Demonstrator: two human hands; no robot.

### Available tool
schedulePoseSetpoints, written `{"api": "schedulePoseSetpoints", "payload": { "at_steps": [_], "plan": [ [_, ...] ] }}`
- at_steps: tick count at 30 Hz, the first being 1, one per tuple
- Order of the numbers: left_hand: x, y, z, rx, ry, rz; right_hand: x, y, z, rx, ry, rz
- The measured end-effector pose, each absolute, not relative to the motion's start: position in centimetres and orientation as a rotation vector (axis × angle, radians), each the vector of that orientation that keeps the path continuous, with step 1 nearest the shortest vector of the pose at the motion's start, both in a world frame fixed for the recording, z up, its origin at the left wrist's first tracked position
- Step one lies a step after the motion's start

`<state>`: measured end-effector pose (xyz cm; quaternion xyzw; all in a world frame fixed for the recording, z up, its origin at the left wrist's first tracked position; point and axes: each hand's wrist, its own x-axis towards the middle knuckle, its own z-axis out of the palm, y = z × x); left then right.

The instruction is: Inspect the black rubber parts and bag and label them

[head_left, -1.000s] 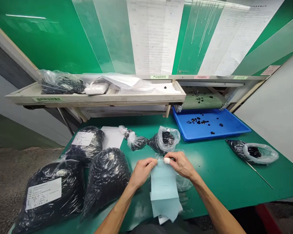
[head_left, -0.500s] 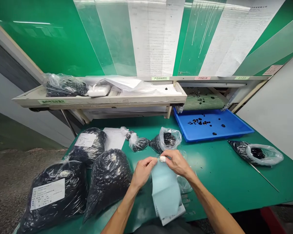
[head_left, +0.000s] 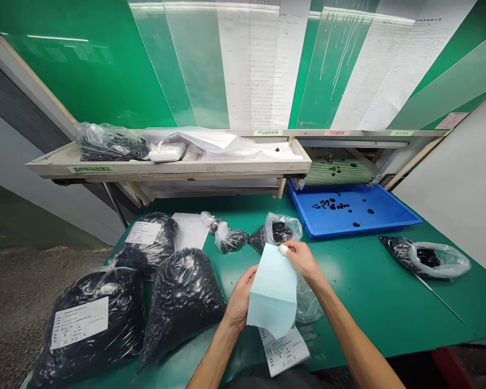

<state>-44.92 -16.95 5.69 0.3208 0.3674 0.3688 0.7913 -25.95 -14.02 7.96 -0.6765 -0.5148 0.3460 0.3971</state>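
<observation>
The pale blue sheet is pinched at its top corner by the right hand and should be kept uncreased, but the grip of the left hand, hidden behind it, cannot be told.

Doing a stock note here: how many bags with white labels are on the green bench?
2: the front-left bag and the bag behind it, both on the green bench. The large bag beside them shows no label, but one could be hidden.
</observation>
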Motion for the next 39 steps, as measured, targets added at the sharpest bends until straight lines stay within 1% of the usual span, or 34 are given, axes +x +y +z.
{"api": "schedulePoseSetpoints", "payload": {
  "at_steps": [8,12,18,25,31,35,39],
  "plan": [
    [-45.9,-17.8,6.4,0.613,0.843,0.786,-25.6,-14.1,5.6,-1.830,-1.159,0.835],
    [-46.1,-18.1,6.5,0.691,0.912,0.750,-25.7,-14.5,5.3,-1.829,-1.150,0.804],
    [-45.5,-17.6,6.4,0.713,0.864,0.685,-26.1,-14.7,4.4,-1.785,-1.144,0.858],
    [-44.6,-16.5,4.1,0.573,1.016,0.844,-25.5,-16.8,5.3,-1.549,-1.164,1.023],
    [-44.1,-16.4,3.2,0.628,0.978,0.971,-24.1,-19.3,5.7,-1.358,-1.057,1.376],
    [-44.1,-16.5,3.4,0.665,0.919,0.967,-24.9,-19.1,6.1,-1.285,-0.796,1.430],
    [-44.3,-16.5,3.9,0.720,0.914,0.955,-26.1,-18.8,6.6,-1.264,-0.778,1.487]
  ]
}}
